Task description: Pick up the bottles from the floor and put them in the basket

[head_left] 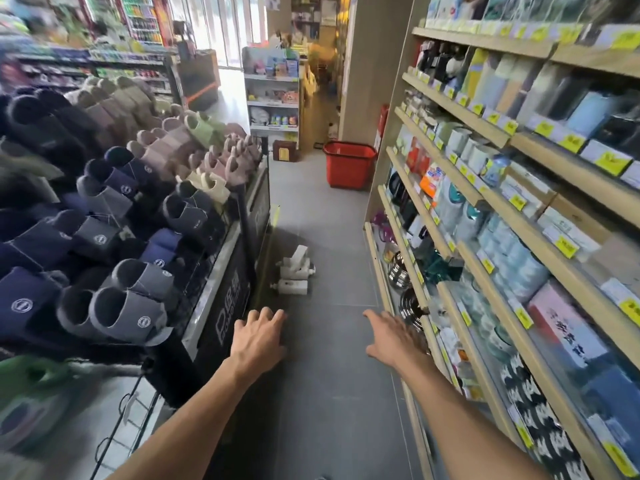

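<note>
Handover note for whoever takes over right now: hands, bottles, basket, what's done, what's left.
Left hand: open, empty, stretched forward above the floor.
Right hand: open, empty, stretched forward beside the shelves.
Bottles: white, heaped on the floor beside the foot of the slipper rack, ahead of both hands; count unclear.
Basket: red, on the floor farther down the aisle; no bottle visible in it.
Done: nothing yet. Left: pick up every bottle, put all in the basket.

Floor (329, 375): grey tiles, long and narrow.
Right side: tall wooden shelves (460, 110).
Left side: rack (221, 271) of slippers (114, 216).
Far end: bright windows (225, 29).
</note>
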Action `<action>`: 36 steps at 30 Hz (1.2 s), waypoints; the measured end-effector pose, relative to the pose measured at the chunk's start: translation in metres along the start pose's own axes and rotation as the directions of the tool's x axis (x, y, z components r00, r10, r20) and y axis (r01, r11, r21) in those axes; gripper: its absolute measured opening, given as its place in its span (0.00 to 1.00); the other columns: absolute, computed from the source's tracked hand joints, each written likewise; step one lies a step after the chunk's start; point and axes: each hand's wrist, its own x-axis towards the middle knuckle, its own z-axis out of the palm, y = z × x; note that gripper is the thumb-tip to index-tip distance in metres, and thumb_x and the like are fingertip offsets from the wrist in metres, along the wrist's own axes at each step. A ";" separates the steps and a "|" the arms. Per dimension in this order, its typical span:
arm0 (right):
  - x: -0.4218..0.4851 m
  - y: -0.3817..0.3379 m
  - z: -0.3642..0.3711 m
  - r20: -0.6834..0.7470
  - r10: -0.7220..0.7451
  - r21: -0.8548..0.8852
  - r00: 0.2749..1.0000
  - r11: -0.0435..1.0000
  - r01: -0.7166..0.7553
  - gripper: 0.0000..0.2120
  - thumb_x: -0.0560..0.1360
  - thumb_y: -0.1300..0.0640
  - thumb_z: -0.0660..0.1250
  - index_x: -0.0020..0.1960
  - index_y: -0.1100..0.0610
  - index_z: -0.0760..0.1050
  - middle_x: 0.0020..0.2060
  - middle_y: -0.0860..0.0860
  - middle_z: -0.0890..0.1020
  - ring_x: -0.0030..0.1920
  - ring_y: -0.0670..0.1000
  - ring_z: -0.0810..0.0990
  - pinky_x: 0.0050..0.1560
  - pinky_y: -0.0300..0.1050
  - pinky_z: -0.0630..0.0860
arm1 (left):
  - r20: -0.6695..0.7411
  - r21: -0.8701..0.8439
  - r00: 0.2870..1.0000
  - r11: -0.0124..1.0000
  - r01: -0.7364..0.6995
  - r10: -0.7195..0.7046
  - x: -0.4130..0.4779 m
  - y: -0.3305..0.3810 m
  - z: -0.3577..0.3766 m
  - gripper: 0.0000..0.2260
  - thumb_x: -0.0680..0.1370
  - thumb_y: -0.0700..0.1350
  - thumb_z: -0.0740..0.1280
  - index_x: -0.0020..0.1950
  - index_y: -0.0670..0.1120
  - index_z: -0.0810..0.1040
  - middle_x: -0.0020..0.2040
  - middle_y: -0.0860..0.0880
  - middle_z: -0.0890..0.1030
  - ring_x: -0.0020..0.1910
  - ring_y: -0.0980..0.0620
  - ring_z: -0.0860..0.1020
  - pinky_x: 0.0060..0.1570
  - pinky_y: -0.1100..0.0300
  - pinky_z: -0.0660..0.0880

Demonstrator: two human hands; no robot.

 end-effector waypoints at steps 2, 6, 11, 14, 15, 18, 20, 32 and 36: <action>0.029 0.005 -0.003 0.000 -0.006 0.014 1.000 1.000 0.006 0.34 0.75 0.51 0.72 0.77 0.47 0.61 0.71 0.51 0.72 0.70 0.57 0.71 0.65 0.53 0.71 | 0.016 -0.002 1.000 1.000 0.010 -0.010 0.021 -0.002 0.000 0.30 0.74 0.53 0.70 0.74 0.55 0.63 0.65 0.50 0.70 0.66 0.44 0.69 0.60 0.47 0.69; 0.084 0.014 -0.016 0.006 -0.018 0.044 1.000 0.999 0.018 0.35 0.75 0.50 0.71 0.78 0.47 0.60 0.71 0.51 0.72 0.69 0.57 0.72 0.66 0.53 0.72 | 0.008 -0.022 0.999 0.999 0.044 -0.044 0.067 -0.005 -0.007 0.30 0.74 0.55 0.70 0.74 0.56 0.63 0.65 0.50 0.70 0.65 0.45 0.69 0.61 0.48 0.69; 0.144 0.014 -0.025 -0.003 -0.021 0.116 1.000 0.993 0.021 0.31 0.75 0.48 0.70 0.75 0.46 0.64 0.69 0.50 0.75 0.68 0.56 0.73 0.63 0.52 0.73 | -0.013 -0.059 0.998 0.996 0.060 -0.061 0.118 -0.004 -0.009 0.30 0.74 0.56 0.69 0.73 0.57 0.63 0.66 0.52 0.70 0.66 0.46 0.68 0.62 0.48 0.68; 0.179 0.010 -0.024 0.008 -0.047 0.129 0.999 0.991 0.046 0.29 0.75 0.47 0.71 0.73 0.46 0.66 0.69 0.49 0.74 0.68 0.55 0.73 0.63 0.51 0.73 | -0.001 -0.073 0.998 0.996 0.057 -0.057 0.151 -0.003 -0.006 0.30 0.74 0.57 0.69 0.74 0.57 0.62 0.69 0.52 0.69 0.68 0.46 0.68 0.63 0.47 0.68; 0.191 0.009 -0.025 0.016 -0.055 0.129 0.998 0.990 0.052 0.29 0.75 0.47 0.71 0.74 0.46 0.65 0.69 0.49 0.74 0.69 0.55 0.73 0.63 0.51 0.73 | 0.006 -0.077 0.999 0.996 0.053 -0.053 0.163 -0.004 -0.006 0.31 0.74 0.57 0.69 0.74 0.57 0.62 0.69 0.52 0.69 0.69 0.46 0.67 0.63 0.47 0.68; 0.230 0.007 -0.030 0.020 -0.056 0.113 0.998 0.992 0.053 0.30 0.76 0.47 0.71 0.74 0.46 0.65 0.68 0.49 0.74 0.68 0.56 0.74 0.65 0.52 0.73 | -0.016 -0.105 0.999 0.993 0.044 -0.046 0.204 -0.013 -0.010 0.30 0.75 0.56 0.69 0.74 0.57 0.62 0.69 0.52 0.69 0.69 0.46 0.67 0.64 0.47 0.68; 0.257 0.004 -0.037 0.002 -0.053 0.106 0.999 0.993 0.052 0.29 0.76 0.47 0.70 0.74 0.46 0.65 0.68 0.50 0.74 0.68 0.56 0.73 0.64 0.52 0.73 | -0.056 -0.151 0.997 0.988 0.039 -0.048 0.233 -0.023 -0.016 0.30 0.75 0.57 0.69 0.74 0.57 0.63 0.69 0.52 0.69 0.69 0.46 0.68 0.64 0.47 0.69; 0.383 -0.053 -0.073 -0.065 0.103 0.358 0.993 0.931 -0.074 0.28 0.75 0.45 0.72 0.73 0.42 0.67 0.66 0.45 0.75 0.66 0.51 0.75 0.58 0.50 0.76 | -0.043 -0.283 0.993 0.955 0.090 -0.106 0.392 -0.089 -0.037 0.30 0.75 0.58 0.69 0.74 0.56 0.63 0.68 0.52 0.70 0.68 0.46 0.68 0.64 0.47 0.69; 0.422 -0.046 -0.078 -0.032 0.134 0.433 0.991 0.895 -0.107 0.29 0.75 0.48 0.74 0.73 0.42 0.68 0.66 0.47 0.76 0.66 0.51 0.76 0.62 0.53 0.76 | -0.037 -0.303 0.991 0.946 0.112 -0.129 0.432 -0.100 -0.036 0.28 0.75 0.57 0.69 0.74 0.57 0.64 0.68 0.52 0.70 0.68 0.46 0.69 0.65 0.46 0.69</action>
